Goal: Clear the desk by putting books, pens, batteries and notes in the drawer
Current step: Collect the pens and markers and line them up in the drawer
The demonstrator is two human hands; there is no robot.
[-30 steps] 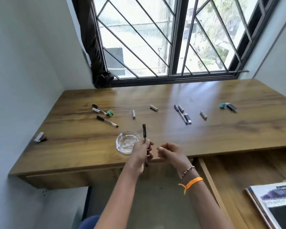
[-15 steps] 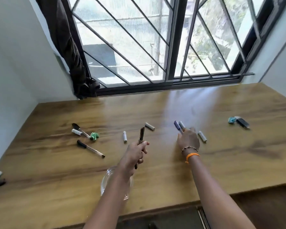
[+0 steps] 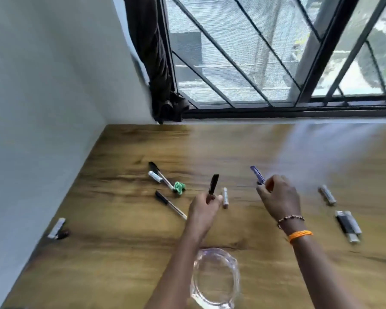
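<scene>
- The left hand (image 3: 204, 205) curls round the lower barrel of a slim dark brown pen (image 3: 212, 186), its cap end pointing up and away over the wooden desk (image 3: 232, 148).
- The right hand (image 3: 279, 197) pinches a thin blue-purple pen (image 3: 257, 175) between thumb and fingertips; the pen's far end angles up and to the left, and the view is too blurred to tell whether its lower end is clear of the wood.
- Both pens look light, stiff and smooth; a grip at mid-barrel, as the left hand has, should keep them from swivelling or slipping.
- Both forearms stretch forward from the bottom edge, wrists level, the right one wearing an orange thread band (image 3: 300, 234) and a beaded bracelet (image 3: 290, 219).
- A small grey cylindrical battery (image 3: 225, 197) lies just beside the left hand's knuckles; it will likely roll if nudged, so a pinch across its middle suits it.
- A clear glass ashtray (image 3: 216, 282) sits under the left forearm, fragile and best left alone.
- To the left lie a clear-barrelled pen with a black cap (image 3: 169, 204), a second black-capped pen (image 3: 161, 176), a white-and-grey battery (image 3: 155, 176) and a crumpled green scrap (image 3: 179, 188).
- To the right rest a grey battery (image 3: 327, 194) and a cluster of dark and silver batteries (image 3: 348, 225).
- The drawer is out of view.
</scene>
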